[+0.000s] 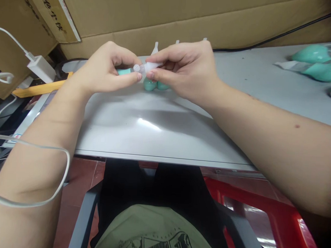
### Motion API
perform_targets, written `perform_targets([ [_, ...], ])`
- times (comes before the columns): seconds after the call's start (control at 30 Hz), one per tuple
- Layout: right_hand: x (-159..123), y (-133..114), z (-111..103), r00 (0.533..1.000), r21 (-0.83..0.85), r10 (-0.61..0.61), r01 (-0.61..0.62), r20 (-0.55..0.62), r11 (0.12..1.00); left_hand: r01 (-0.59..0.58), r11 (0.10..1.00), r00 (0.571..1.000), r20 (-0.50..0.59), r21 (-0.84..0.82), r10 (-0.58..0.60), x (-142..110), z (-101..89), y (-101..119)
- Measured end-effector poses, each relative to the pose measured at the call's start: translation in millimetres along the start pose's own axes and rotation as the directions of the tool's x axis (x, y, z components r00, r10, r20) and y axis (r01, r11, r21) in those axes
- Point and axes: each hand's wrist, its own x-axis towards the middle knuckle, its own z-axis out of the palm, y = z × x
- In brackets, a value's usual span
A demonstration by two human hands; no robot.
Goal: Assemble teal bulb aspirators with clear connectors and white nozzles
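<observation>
Teal bulbs behind fingers, white adapter

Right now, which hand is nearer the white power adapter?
Left. The left hand is right of the white power adapter; the right hand sits farther right.

Teal bulbs rest on the pale grey table.

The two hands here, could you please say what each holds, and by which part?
The left hand holds a teal piece around its body; the right hand pinches a whitish piece by its sides. Any join is unclear.
</observation>
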Motion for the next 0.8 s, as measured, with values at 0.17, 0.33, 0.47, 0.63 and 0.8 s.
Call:
perform_targets([
  [0.17, 4.8, 4.8, 1.8, 0.999, 0.038, -0.048, 0.048, -0.002, 0.998, 0.025, 0.999, 1.000, -0.005, 0.048, -0.025, -1.0, -2.1, 1.0],
  [0.33, 7.7, 7.0, -1.6, 0.998, -0.042, -0.052, 0.053, 0.030, 0.998, 0.014, 0.995, 1.000, -0.018, 0.101, -0.012, -2.0, -3.3, -0.3],
  [0.47, 7.1, 8.1, -3.9, 0.997, -0.050, -0.070, 0.072, 0.039, 0.996, -0.025, 0.994, 1.000, -0.008, 0.106, 0.026, -2.8, -4.1, 1.0],
  [0.63, 4.7, 4.9, -5.3, 0.995, -0.052, -0.077, 0.080, 0.061, 0.995, -0.078, 0.987, 0.997, -0.001, 0.143, 0.079, -2.7, -5.4, 1.7],
  [0.8, 4.0, 2.0, -6.6, 0.994, -0.063, -0.082, 0.087, 0.078, 0.994, -0.048, 0.983, 0.999, 0.008, 0.179, 0.047, -2.0, -5.5, 2.8],
])
